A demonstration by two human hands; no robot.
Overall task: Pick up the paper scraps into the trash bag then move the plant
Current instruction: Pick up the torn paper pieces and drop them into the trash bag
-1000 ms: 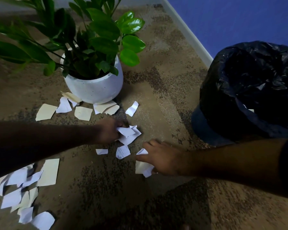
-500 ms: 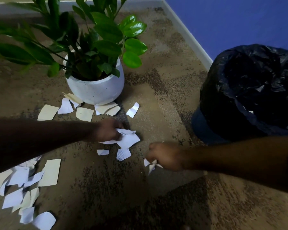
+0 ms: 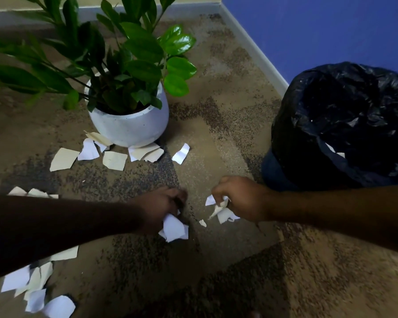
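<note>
since half a second ago, the white scraps that lay spread in front of the plant pot [image 3: 130, 129] have been gathered up, and both hands are found nearer the camera. the left hand [image 3: 163, 208] is curled round a bunch of white scraps [image 3: 174, 228], which sticks out below the fist, away from the pot. the right hand [image 3: 242, 198] is closed on a crumpled bunch of scraps [image 3: 221, 208], which hangs down from the fingers; a tiny scrap [image 3: 202, 223] is seen just beside it. both forearms are stretched in from the sides, low over the carpet [image 3: 216, 125]. more scraps [image 3: 114, 159] are left touching and just in front of the pot, and a single scrap [image 3: 181, 153] to its right. a heap of scraps [image 3: 36, 285] lies well apart from the pot, near the left edge. the trash bag [image 3: 345, 125] stands open to the right of the pot.
</note>
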